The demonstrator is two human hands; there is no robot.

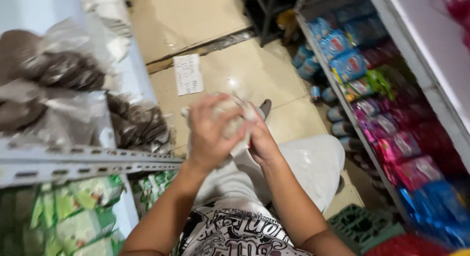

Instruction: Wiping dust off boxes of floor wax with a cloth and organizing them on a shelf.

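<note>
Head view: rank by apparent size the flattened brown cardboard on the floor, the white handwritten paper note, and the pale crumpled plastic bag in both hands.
1. Flattened brown cardboard, clearly largest.
2 and 3. Pale crumpled plastic bag and white handwritten paper note look alike. The bag is nearer the camera and partly hidden by the left hand and right hand, so unranked.

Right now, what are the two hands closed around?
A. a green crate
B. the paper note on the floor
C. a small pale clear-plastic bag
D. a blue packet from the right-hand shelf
C: the left hand and right hand both grip a small pale clear-plastic bag in front of the person, above the tiled floor.
</note>
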